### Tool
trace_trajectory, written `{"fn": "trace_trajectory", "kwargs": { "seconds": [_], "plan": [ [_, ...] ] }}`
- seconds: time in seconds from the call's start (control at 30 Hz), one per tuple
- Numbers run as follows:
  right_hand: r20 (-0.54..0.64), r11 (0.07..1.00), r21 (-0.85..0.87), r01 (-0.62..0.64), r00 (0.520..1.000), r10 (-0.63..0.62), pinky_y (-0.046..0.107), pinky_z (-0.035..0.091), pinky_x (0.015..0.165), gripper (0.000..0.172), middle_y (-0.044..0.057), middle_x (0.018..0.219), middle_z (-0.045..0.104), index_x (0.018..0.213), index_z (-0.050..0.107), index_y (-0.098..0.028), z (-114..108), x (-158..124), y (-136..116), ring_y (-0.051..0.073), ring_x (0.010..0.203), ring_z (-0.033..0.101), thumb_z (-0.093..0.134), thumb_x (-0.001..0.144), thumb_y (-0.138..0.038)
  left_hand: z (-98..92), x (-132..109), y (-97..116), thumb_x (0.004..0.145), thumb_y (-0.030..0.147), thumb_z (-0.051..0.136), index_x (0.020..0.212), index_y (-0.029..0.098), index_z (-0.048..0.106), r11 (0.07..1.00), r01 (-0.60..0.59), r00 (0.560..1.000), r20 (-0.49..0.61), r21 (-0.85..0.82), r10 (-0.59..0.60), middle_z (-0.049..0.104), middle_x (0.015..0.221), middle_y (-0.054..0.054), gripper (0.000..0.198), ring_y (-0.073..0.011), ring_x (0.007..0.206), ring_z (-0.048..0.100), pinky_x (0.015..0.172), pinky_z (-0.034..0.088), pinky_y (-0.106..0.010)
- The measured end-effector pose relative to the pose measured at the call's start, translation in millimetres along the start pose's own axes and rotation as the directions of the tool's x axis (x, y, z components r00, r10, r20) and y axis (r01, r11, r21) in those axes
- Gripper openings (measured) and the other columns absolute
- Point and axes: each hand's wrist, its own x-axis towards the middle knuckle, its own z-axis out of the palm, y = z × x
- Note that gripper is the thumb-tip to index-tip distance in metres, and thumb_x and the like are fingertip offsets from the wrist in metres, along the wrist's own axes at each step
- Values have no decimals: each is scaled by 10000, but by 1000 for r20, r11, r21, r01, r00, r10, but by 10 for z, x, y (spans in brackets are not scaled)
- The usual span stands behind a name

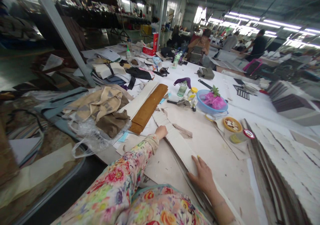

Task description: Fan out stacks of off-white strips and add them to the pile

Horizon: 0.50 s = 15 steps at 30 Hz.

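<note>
A long white fabric strip (180,143) runs diagonally over the table in front of me, with darker layers showing under its left edge. My left hand (161,132) is closed in a fist at the strip's left edge, towards its far end. What its fingers enclose is hidden. My right hand (203,175) lies on the nearer part of the strip, fingers spread and pressing on it. A thin greyish scrap (183,131) lies just right of the strip. Left of my left hand are folded brown pieces (150,108) beside a white stack (141,100).
Beyond the strip stand a blue basin (212,108) with a pink bag, a yellow-lidded jar (192,93) and a metal-headed tool (183,103). Right are an orange bowl (232,124), a lying jar (241,136) and layered fabric (287,165). A person (199,48) sits across the table.
</note>
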Motion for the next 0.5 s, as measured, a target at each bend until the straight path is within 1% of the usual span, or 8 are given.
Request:
{"fn": "trace_trajectory", "kwargs": {
  "seconds": [0.07,0.13,0.17,0.23,0.3,0.37,0.43,0.5],
  "plan": [
    [4,1000,-4,-2,1000,2,399,292,967,670,119,1344,332,1299,279,-224,2,-1,0,246,1208,342,468,699,-454,5,-7,-19,746,219,492,896,125,596,1000,-8,1000,-28,-1,8,588,1030,-114,205,-171,926,558,787,416,-224],
    [9,1000,-9,-5,1000,5,398,292,967,672,121,1344,330,1301,276,-224,2,0,-2,248,1206,345,467,698,-450,4,-1,-45,733,260,516,955,127,569,1000,-9,999,-54,-1,9,551,1094,-122,264,-177,950,547,804,411,-231],
    [10,1000,-9,-5,1000,5,396,292,967,670,124,1343,330,1302,276,-220,1,0,-5,248,1205,346,464,700,-448,0,9,-59,723,281,529,983,127,554,1000,-5,998,-57,-1,5,547,1100,-124,303,-182,949,547,800,414,-236],
    [12,1000,-11,-5,1000,5,398,297,963,665,130,1342,328,1301,278,-216,-4,1,-11,251,1204,347,457,704,-448,-14,44,-82,710,313,545,998,125,544,1000,9,999,-36,-1,-9,580,1043,-118,343,-188,919,561,769,430,-242],
    [12,1000,-14,-6,1000,6,401,299,961,660,130,1341,328,1300,280,-217,-8,2,-15,251,1205,345,453,706,-449,-32,89,-92,706,325,554,947,125,571,1000,21,1000,1,3,-21,619,951,-104,313,-188,881,576,738,440,-237],
    [11,1000,-18,-8,1000,9,402,298,962,661,127,1343,329,1300,276,-223,-6,1,-14,249,1208,342,454,705,-450,-46,124,-90,706,314,560,879,130,600,1000,20,1000,22,9,-20,634,906,-94,256,-183,875,578,737,438,-225],
    [10,1000,-19,-10,1000,10,400,295,965,664,125,1345,328,1302,270,-228,0,1,-9,247,1209,341,454,705,-451,-52,139,-84,711,292,558,849,133,616,1000,7,1000,16,12,-7,630,928,-92,218,-177,897,571,756,428,-215],
    [9,1000,-16,-10,1000,10,402,295,965,664,123,1347,326,1302,268,-233,8,2,-4,246,1211,339,454,704,-456,-51,135,-83,725,276,543,857,138,622,1000,-8,1000,-6,10,8,613,989,-93,206,-168,922,561,776,417,-207]
  ]
}}
